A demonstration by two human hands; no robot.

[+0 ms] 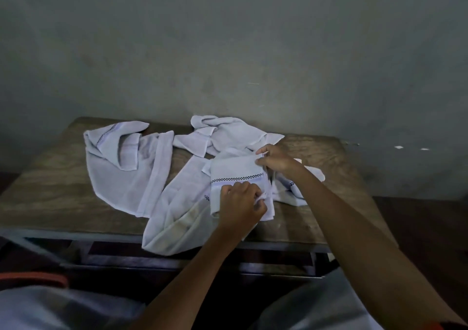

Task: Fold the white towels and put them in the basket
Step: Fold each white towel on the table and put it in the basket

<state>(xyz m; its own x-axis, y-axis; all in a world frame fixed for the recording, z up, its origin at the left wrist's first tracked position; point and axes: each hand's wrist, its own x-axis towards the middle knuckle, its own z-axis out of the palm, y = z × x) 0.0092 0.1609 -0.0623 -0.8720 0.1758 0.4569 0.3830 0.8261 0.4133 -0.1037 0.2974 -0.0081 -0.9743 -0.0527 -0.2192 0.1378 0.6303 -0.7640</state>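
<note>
A white towel with a black checkered stripe (235, 170) lies partly folded on the wooden table (50, 193). My left hand (240, 203) pinches its near right edge. My right hand (274, 160) pinches its far right corner. Other white towels lie loose around it: a large crumpled one (126, 167) at the left, one (228, 134) at the back, one (177, 218) hanging over the front edge, and one (293, 190) under my right forearm. An orange rim (33, 279), possibly the basket, shows at the lower left.
A bare grey wall (228, 51) stands right behind the table. The table's metal frame (152, 261) shows below its front edge. My lap in pale cloth fills the bottom of the view.
</note>
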